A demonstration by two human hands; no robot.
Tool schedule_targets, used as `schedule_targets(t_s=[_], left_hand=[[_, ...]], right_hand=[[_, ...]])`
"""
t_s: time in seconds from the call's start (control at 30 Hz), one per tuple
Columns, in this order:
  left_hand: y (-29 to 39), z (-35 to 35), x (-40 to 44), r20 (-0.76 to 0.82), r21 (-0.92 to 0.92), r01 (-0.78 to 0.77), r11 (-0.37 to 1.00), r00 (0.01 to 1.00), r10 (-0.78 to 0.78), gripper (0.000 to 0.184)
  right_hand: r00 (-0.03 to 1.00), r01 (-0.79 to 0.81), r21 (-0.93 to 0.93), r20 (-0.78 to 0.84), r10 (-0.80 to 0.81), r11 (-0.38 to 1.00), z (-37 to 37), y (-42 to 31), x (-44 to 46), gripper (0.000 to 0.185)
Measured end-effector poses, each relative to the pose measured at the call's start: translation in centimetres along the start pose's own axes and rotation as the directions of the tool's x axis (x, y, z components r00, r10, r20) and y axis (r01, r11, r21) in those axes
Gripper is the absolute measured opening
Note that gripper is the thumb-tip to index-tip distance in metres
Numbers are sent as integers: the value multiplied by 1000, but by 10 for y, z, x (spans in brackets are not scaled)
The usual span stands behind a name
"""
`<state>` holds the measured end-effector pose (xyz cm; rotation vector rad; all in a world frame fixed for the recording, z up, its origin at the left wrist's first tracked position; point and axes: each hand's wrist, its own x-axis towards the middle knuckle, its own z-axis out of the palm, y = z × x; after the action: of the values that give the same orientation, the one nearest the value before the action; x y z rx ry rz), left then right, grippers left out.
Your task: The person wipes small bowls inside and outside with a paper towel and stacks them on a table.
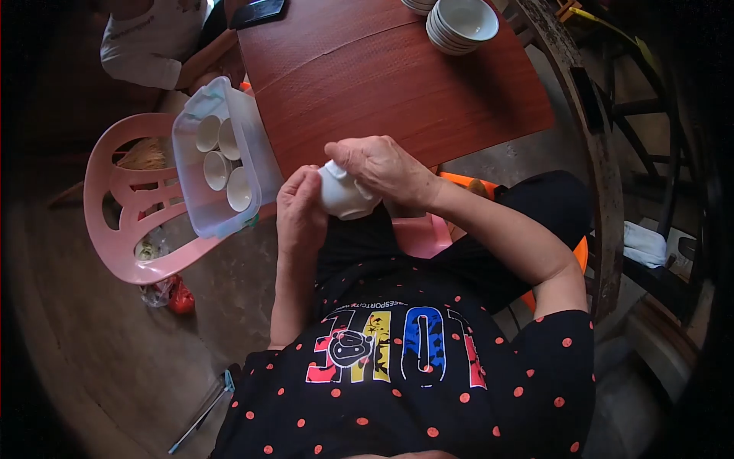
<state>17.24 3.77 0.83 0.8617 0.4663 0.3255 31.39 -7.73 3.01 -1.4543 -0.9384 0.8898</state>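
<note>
A small white bowl (pixel 345 197) is held tilted above my lap, just off the near edge of the table. My left hand (pixel 297 205) grips its left side, with the fingers closed at the wall. Over the bowl's upper right side lies my right hand (pixel 386 170), its fingers curled round and partly hidden by the bowl and the hand itself. A bit of white shows beneath the right thumb; I cannot tell whether it is the rim or a thin cloth.
The red-brown table (pixel 397 84) carries stacked white bowls (pixel 462 27) and a dark phone (pixel 258 11). A clear plastic bin (pixel 264 164) with several white cups (pixel 216 170) rests on a pink chair (pixel 115 245). Another person (pixel 149 46) sits at the far left.
</note>
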Motion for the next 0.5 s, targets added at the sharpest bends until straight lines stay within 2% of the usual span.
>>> schedule_targets(t_s=[0.07, 0.1, 0.13, 0.17, 0.2, 0.23, 0.27, 0.3, 0.33, 0.37, 0.43, 0.47, 0.5], left_hand=[[3, -1, -1, -17, -270, 46, 962, 998, -53, 28], [3, -7, 2, 89, -480, 136, 867, 990, -106, 40], [0, -10, 5, 86, -479, 136, 867, 990, -107, 40], [-5, -10, 8, 129, -583, 164, 795, 986, -108, 40], [-8, -8, 8, 172, -678, 195, 708, 980, -105, 41], [-10, -6, 7, 133, -663, 191, 724, 982, -137, 43], [-11, -4, 8, 135, -664, 193, 722, 981, -139, 43], [-10, -1, 7, 119, -517, 153, 842, 987, -106, 44], [-9, 1, 8, 109, -351, 101, 931, 992, -67, 45], [-5, 1, 9, 108, -243, 94, 966, 992, -69, 50], [0, 1, 9, 45, -188, 72, 980, 997, -64, 51], [2, 1, 10, -18, -132, 50, 990, 998, -53, 52], [3, 0, 10, 10, -116, 49, 992, 999, -48, 50]], right_hand=[[995, -23, 321, -88, 54, 947, 9, 18, 2, 57], [995, -24, 322, -86, 55, 946, 12, 14, -1, 57], [984, -26, 458, -144, 104, 888, 17, 5, -8, 55], [967, -19, 584, -195, 162, 812, 19, 1, -12, 53], [964, -44, 572, -191, 185, 819, 18, 7, -12, 49], [963, -48, 572, -191, 189, 819, 18, 16, -9, 49], [958, -18, 679, -199, 208, 734, 18, 24, -3, 47], [952, 14, 773, -205, 228, 635, 17, 25, 2, 46], [949, -48, 817, -142, 280, 575, 9, 24, 1, 43], [950, -49, 815, -141, 279, 577, 2, 24, 0, 43], [926, -255, 808, 46, 375, 530, -9, 25, 1, 39], [904, -260, 845, 43, 425, 467, -6, 29, 2, 36], [882, -261, 853, 20, 471, 453, -3, 25, 3, 38]])
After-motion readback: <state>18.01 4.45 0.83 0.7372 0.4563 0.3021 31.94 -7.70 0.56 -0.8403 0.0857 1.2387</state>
